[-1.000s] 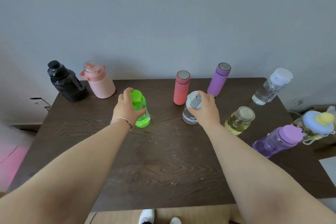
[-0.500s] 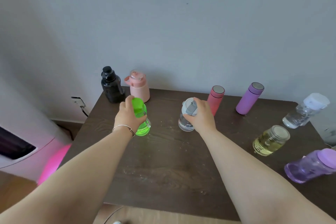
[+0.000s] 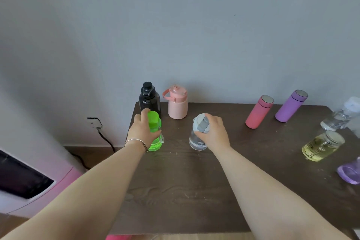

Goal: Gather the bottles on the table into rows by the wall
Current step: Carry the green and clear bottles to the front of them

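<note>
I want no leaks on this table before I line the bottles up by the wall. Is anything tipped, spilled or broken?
Nothing stands out. Every bottle in view is upright with its lid on, including the green bottle in the left hand and the clear bottle in the right hand. The table shows only pale specks, no puddle.

green bottle (image 3: 154, 134), clear bottle (image 3: 198, 134), upright, gripped

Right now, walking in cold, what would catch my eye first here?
Probably the bright green bottle gripped by the left hand near the dark table's left edge. Beside it, the right hand clasps a clear bottle with a grey lid. A black bottle and pink jug stand by the wall.
</note>
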`<action>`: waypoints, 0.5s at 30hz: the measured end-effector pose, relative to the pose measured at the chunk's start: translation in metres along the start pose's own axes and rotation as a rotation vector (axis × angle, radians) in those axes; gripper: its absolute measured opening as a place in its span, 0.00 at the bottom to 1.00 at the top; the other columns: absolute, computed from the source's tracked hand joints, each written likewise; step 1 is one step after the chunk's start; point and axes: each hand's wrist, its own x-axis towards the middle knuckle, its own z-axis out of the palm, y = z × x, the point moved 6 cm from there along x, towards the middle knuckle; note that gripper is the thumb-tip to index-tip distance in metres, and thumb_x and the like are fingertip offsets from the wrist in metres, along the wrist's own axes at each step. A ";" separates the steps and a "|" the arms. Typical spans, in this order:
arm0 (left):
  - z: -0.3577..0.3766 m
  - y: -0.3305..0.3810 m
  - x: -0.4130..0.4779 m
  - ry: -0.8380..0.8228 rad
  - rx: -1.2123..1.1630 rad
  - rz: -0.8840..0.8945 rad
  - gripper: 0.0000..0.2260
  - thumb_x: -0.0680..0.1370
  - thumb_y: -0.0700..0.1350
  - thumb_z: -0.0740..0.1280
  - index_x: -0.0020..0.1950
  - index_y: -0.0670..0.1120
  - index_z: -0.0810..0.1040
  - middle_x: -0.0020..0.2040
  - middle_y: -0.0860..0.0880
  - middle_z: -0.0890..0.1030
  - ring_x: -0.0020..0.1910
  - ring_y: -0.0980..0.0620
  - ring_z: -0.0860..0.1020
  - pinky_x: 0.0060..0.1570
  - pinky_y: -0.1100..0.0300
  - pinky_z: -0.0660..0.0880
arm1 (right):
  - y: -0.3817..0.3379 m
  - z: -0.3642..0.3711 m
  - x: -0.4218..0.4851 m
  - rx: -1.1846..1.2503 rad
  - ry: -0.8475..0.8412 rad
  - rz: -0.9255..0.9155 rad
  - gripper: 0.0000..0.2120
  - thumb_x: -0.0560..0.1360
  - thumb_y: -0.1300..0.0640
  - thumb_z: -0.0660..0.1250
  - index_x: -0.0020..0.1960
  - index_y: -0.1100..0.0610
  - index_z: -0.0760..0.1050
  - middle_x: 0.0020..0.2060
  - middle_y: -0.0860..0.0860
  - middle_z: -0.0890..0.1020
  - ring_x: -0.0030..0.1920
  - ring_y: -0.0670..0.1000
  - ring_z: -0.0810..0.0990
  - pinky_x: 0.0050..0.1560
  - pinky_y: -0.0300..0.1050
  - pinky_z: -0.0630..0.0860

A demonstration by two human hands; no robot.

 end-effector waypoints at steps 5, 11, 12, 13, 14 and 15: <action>-0.005 -0.020 0.020 -0.001 -0.030 0.001 0.35 0.71 0.49 0.74 0.73 0.51 0.60 0.63 0.43 0.70 0.51 0.37 0.77 0.48 0.49 0.74 | -0.021 0.021 0.005 -0.040 -0.003 -0.002 0.35 0.69 0.46 0.75 0.71 0.47 0.65 0.66 0.50 0.68 0.63 0.52 0.73 0.58 0.49 0.77; 0.007 -0.037 0.043 -0.025 -0.038 -0.012 0.35 0.71 0.49 0.75 0.72 0.51 0.60 0.64 0.43 0.70 0.50 0.37 0.78 0.47 0.50 0.74 | -0.030 0.048 0.029 -0.058 -0.030 -0.012 0.36 0.69 0.47 0.77 0.71 0.47 0.64 0.67 0.50 0.68 0.65 0.51 0.72 0.60 0.48 0.77; 0.010 -0.038 0.048 -0.034 -0.026 -0.008 0.35 0.71 0.49 0.75 0.73 0.51 0.60 0.64 0.43 0.69 0.50 0.37 0.78 0.46 0.50 0.74 | -0.031 0.054 0.034 -0.058 -0.040 -0.017 0.36 0.69 0.47 0.77 0.71 0.46 0.64 0.67 0.50 0.68 0.64 0.51 0.72 0.60 0.48 0.77; 0.012 -0.038 0.052 -0.042 -0.013 -0.001 0.36 0.71 0.49 0.75 0.73 0.51 0.60 0.63 0.43 0.69 0.51 0.37 0.78 0.46 0.50 0.74 | -0.032 0.060 0.039 -0.062 -0.049 -0.022 0.35 0.69 0.46 0.76 0.71 0.46 0.64 0.67 0.50 0.68 0.64 0.51 0.72 0.60 0.48 0.78; 0.015 -0.039 0.057 -0.048 -0.004 0.003 0.36 0.71 0.49 0.75 0.73 0.51 0.60 0.63 0.43 0.69 0.51 0.37 0.77 0.46 0.50 0.74 | -0.032 0.066 0.045 -0.069 -0.056 -0.025 0.35 0.69 0.46 0.76 0.71 0.46 0.64 0.66 0.50 0.68 0.64 0.51 0.72 0.60 0.48 0.78; 0.018 -0.041 0.062 -0.052 0.000 -0.001 0.36 0.71 0.48 0.75 0.73 0.51 0.60 0.63 0.43 0.69 0.51 0.37 0.77 0.46 0.50 0.74 | -0.033 0.071 0.049 -0.072 -0.062 -0.029 0.35 0.69 0.46 0.76 0.71 0.46 0.63 0.66 0.50 0.68 0.64 0.51 0.72 0.60 0.48 0.78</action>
